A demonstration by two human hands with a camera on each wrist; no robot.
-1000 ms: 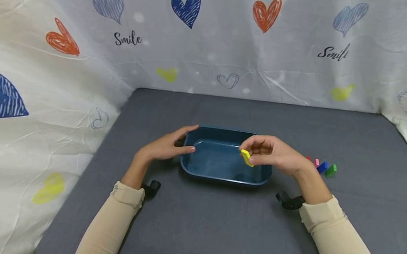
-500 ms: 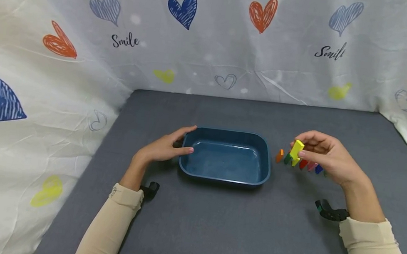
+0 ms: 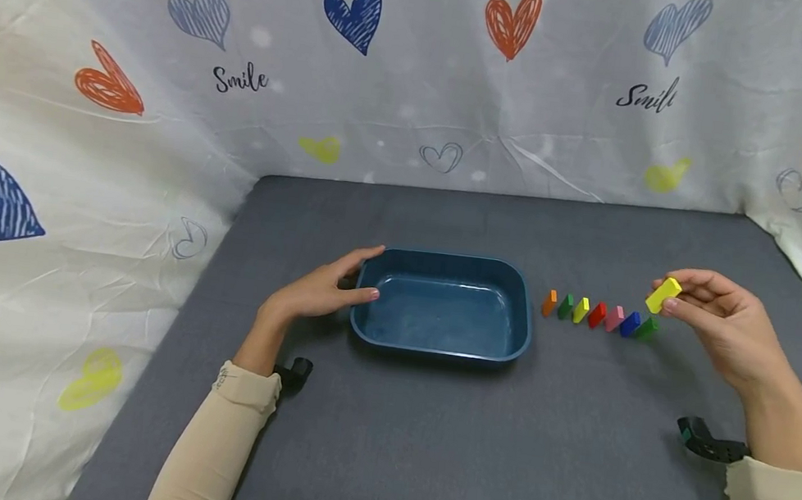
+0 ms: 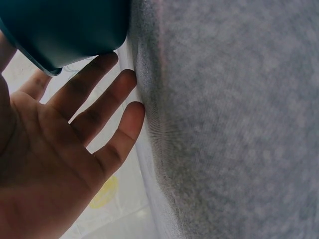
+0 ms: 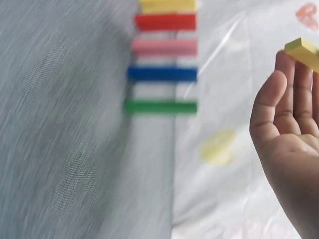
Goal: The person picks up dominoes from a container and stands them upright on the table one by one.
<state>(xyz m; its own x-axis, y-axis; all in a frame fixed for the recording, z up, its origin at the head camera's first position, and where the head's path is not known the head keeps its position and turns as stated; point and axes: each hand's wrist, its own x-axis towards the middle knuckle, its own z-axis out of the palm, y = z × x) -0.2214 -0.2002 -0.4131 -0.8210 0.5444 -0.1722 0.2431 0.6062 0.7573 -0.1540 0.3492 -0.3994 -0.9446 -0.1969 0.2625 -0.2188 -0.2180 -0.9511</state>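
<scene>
My right hand pinches a yellow domino between thumb and fingers, holding it in the air to the right of a row of dominoes. That row stands upright on the cloth: an orange domino at its left end, a green domino at its right end, several other colours between. In the right wrist view, the held domino is partly cut off at the edge. My left hand rests at the left side of a blue tray, thumb over the rim. The left wrist view has its other fingers extended and spread beside the tray's outer wall.
Nothing shows on the tray's visible floor. A dark grey cloth covers the table. White curtain with printed hearts hangs behind and at the sides. A black wrist device sits below my right wrist.
My right hand has carried the yellow domino rightward from above the tray, past the standing row, to beyond its right end. The row is now uncovered. My left hand stays at the tray.
</scene>
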